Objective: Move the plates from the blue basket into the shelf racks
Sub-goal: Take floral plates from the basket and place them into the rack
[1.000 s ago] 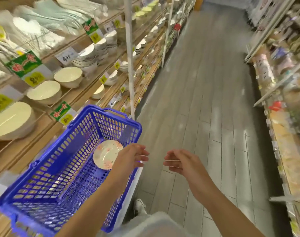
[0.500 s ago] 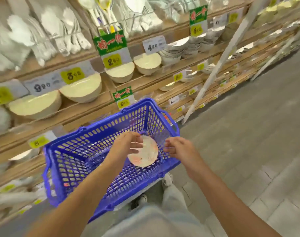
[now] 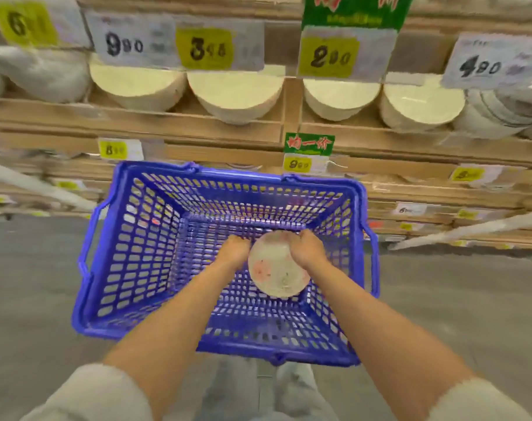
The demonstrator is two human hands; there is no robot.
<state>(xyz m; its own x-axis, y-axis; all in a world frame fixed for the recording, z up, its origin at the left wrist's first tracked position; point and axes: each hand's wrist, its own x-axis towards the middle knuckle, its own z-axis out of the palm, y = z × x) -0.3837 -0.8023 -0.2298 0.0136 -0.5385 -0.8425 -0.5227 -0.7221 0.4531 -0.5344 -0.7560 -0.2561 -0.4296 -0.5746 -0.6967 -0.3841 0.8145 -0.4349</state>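
Observation:
A blue plastic basket (image 3: 131, 262) stands in front of me on the floor side of the shelves. Inside it lies a small white plate (image 3: 275, 270) with pink flower marks. Both my hands are down in the basket at the plate's far edge. My left hand (image 3: 234, 249) touches its left rim with fingers curled at the edge. My right hand (image 3: 307, 246) curls over its upper right rim. The fingertips are hidden by blur and by the plate.
Wooden shelf racks (image 3: 198, 123) run across the back, holding stacks of cream bowls (image 3: 234, 92) and white dishes (image 3: 501, 113) behind price tags (image 3: 328, 56). Lower shelves sit just behind the basket. Grey floor lies on both sides; my legs stand under the basket's near edge.
My view has turned to face the shelves square on. Both hands have dropped deeper into the basket and closed in on the plate's two sides.

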